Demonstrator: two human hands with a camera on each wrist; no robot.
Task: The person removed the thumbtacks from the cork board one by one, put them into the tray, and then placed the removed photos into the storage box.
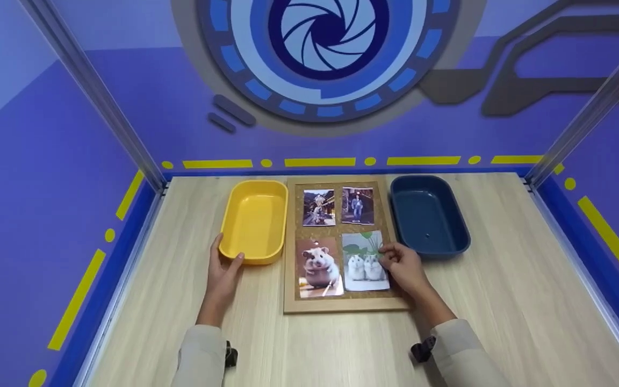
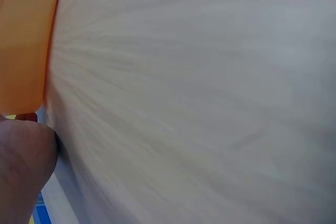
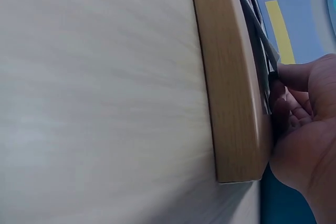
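Note:
My left hand (image 1: 223,271) grips the near-left corner of a yellow plastic tray (image 1: 256,226), thumb at the near rim and fingers along the left side. Over the right side of a cork board (image 1: 315,305) in a wooden frame, my right hand (image 1: 405,269) pinches the right edge of a photo (image 1: 363,269) of two white hamsters under green leaves. That edge stands raised off the board in the right wrist view. Left of it lies a photo (image 1: 320,271) of a brown and white hamster. Two smaller photos of people, one left (image 1: 318,208) and one right (image 1: 358,205), occupy the board's far half.
A dark blue tray (image 1: 430,215) stands just right of the board, close to my right hand. Beneath everything is a pale wood table (image 1: 342,349). Purple walls with yellow marks (image 1: 320,162) and metal corner posts (image 1: 110,107) enclose its back and sides.

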